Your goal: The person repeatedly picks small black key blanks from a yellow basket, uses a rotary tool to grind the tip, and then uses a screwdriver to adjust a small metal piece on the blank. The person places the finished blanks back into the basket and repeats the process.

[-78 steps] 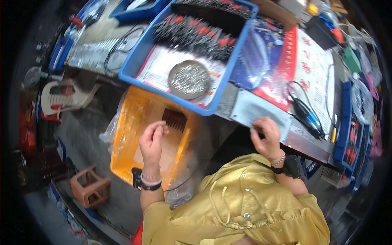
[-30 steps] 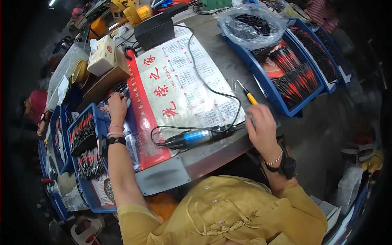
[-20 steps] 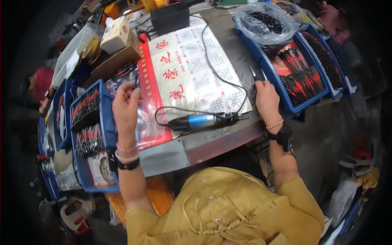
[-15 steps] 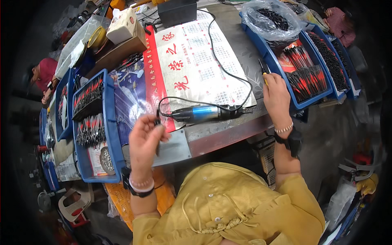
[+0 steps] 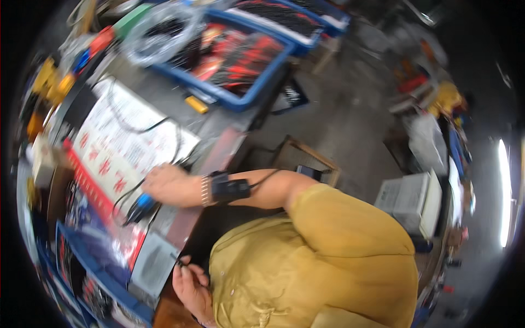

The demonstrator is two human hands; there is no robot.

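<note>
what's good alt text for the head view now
A person's right hand covers part of a black-and-blue tool at a workbench, while the left hand pinches a small dark piece near its edge. The blurred picture also shows a printed sheet and a blue bin of red-and-black parts.

My view's pretty smeared, blue tray [image 5: 238, 102] included; a tube light [image 5: 503, 194] glares far right, floor [image 5: 355, 117] looks dim, fisheye edges bend into black.

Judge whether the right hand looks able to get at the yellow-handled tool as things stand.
Probably yes: the yellow-handled tool lies on the table with nothing seen over it, though the right hand, at the power tool, would need to shift.
</note>
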